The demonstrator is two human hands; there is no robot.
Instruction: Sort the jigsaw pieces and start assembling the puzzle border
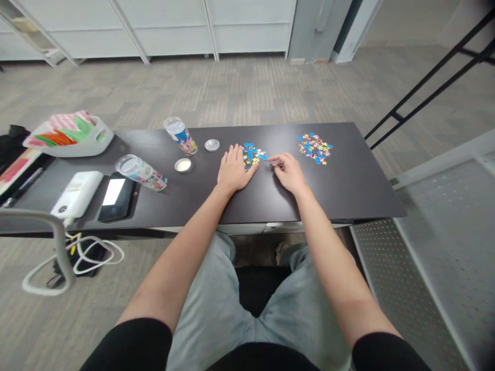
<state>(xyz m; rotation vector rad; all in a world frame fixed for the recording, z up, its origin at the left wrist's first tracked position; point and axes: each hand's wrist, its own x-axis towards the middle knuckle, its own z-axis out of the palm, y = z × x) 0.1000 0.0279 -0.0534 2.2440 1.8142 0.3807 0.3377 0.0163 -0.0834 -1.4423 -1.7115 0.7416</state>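
Observation:
A pile of small colourful jigsaw puzzle pieces [253, 153], mostly blue and yellow, lies on the dark table between my hands. Flat on the tabletop, my left hand [233, 171] rests with fingers stretched out along the pile's left side. My right hand [286, 171] is at the pile's right edge, its index finger extended to the pieces and the other fingers bent beneath. Farther right, a second spread of puzzle pieces [315, 148] in blue, pink, yellow and orange lies apart from both hands.
Left of my hands are two clear printed containers [181, 136] [142, 173], and two round lids [212, 145] [183, 165]. Beyond them sit a black phone [117, 198], a white power bank [77, 195] and a white basket [87, 144]. The dark table [359, 180] ends at the right.

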